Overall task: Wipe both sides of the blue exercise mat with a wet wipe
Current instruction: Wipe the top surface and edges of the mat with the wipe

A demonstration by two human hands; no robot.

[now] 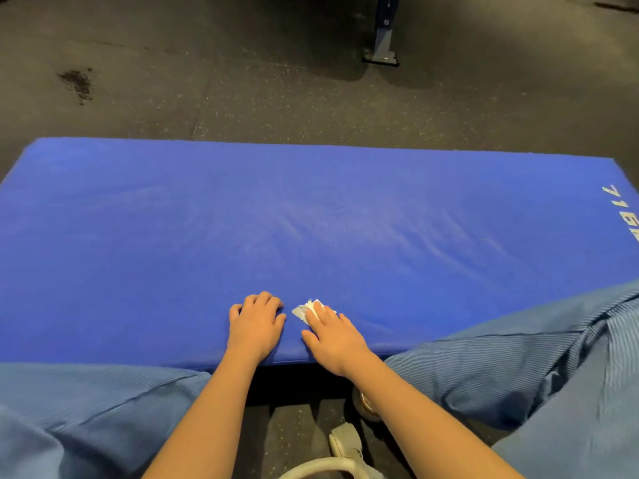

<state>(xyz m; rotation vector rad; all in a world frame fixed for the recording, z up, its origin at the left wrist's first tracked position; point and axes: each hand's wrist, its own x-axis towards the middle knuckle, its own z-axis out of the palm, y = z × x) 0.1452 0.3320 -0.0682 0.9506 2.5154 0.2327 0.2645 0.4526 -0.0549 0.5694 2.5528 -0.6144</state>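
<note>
The blue exercise mat (311, 229) lies flat on the dark floor, stretching across the whole view, with white lettering at its right end. My left hand (256, 323) rests on the mat near its front edge, fingers curled under and holding nothing. Just to its right, my right hand (332, 335) lies flat with straight fingers pressing a small crumpled white wet wipe (306, 311) onto the mat. Part of the wipe pokes out beyond my fingertips.
My knees in light blue trousers (501, 368) flank the mat's front edge, the right one lying over the mat's corner. A blue metal equipment post with a base plate (382, 46) stands on the floor beyond the mat. A pale cord and a small device (345, 444) lie between my legs.
</note>
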